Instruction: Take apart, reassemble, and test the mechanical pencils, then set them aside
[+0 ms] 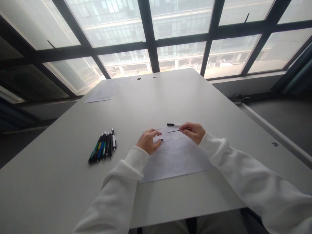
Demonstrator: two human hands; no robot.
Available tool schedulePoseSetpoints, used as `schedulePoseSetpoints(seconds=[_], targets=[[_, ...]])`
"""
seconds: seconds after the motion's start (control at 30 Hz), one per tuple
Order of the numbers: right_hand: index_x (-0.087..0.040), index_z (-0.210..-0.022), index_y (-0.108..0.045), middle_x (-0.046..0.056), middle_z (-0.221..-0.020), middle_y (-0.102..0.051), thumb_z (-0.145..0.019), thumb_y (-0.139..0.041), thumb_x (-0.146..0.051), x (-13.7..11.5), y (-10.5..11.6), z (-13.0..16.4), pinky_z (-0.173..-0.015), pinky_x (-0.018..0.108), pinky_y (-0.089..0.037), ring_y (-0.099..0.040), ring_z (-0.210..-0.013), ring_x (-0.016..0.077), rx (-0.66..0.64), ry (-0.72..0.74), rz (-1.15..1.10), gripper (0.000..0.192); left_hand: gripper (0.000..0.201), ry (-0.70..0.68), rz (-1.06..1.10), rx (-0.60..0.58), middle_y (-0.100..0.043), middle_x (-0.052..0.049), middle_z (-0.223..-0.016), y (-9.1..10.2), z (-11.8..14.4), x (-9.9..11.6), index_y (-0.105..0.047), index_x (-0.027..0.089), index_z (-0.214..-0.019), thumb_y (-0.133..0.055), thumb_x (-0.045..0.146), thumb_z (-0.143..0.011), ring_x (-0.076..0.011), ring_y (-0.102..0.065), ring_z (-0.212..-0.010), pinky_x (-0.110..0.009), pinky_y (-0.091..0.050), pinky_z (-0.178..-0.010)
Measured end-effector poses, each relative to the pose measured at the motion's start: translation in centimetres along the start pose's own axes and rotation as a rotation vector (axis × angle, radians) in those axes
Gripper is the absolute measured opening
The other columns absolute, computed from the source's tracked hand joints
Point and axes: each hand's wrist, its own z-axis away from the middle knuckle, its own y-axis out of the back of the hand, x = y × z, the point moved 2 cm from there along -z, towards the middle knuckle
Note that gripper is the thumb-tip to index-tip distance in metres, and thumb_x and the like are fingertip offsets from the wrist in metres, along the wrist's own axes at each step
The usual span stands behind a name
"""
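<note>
White sleeves come in from the bottom of the frame, both hands over a sheet of paper (175,159) at center. Left hand (148,141) is loosely curled, fingertips together next to a tiny dark bit (162,139), can't tell if it's pinched. Right hand (193,131) pinches a thin dark refill (173,131). Just above it lies a pen barrel (174,124). Bunch of pens (103,148) sits at left on the table (60,182).

Nothing readable here tbh. The sheet of paper (175,159) has faint pencil marks, way too faint to make out, and the pens (103,148) over at 9 o'clock from it show no brand or label I can read.
</note>
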Motion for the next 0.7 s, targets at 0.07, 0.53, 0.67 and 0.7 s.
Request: schedulePoseSetpoints(seconds=[0.07,0.53,0.67,0.7], targets=[[-0.014,-0.076,-0.065,0.003,-0.068,-0.063,-0.069,-0.060,-0.026,0.06,0.08,-0.01,-0.058,0.024,-0.044,-0.056,-0.063,0.0130,0.018,-0.019,0.008,0.015,0.019,-0.022,-0.050,-0.030,-0.061,-0.005,-0.089,-0.36,0.09,-0.19,-0.065,0.021,-0.086,-0.054,0.025,-0.071,-0.0208,-0.057,-0.084,-0.037,-0.044,-0.080],[-0.013,-0.074,-0.065,0.002,-0.064,-0.062,-0.066,-0.058,-0.024,-0.13,0.25,-0.02,-0.053,0.023,-0.042,-0.054,-0.059,0.0120,0.045,-0.060,0.047,0.015,0.009,-0.005,-0.033,-0.034,-0.062,-0.001,-0.073,-0.54,0.01,0.09,-0.062,0.020,-0.076,-0.055,0.024,-0.071,-0.0156,-0.058,-0.069,-0.029,-0.045,-0.068],[-0.014,-0.074,-0.065,0.002,-0.064,-0.063,-0.066,-0.058,-0.023,-0.06,0.24,-0.02,-0.054,0.023,-0.042,-0.055,-0.059,0.0123,0.042,-0.063,0.053,0.014,0.009,-0.003,0.025,0.036,-0.063,0.000,-0.069,-0.18,-0.01,0.43,-0.061,0.019,-0.077,-0.055,0.024,-0.072,-0.0143,-0.058,-0.066,-0.028,-0.046,-0.069],[-0.013,-0.074,-0.065,0.003,-0.065,-0.063,-0.066,-0.058,-0.023,-0.06,0.20,-0.01,-0.054,0.023,-0.042,-0.055,-0.060,0.0124,0.041,-0.062,0.053,0.014,0.010,-0.010,0.049,0.062,-0.063,-0.001,-0.069,-0.05,-0.03,0.59,-0.061,0.019,-0.079,-0.055,0.023,-0.073,-0.0140,-0.059,-0.066,-0.028,-0.046,-0.069]])
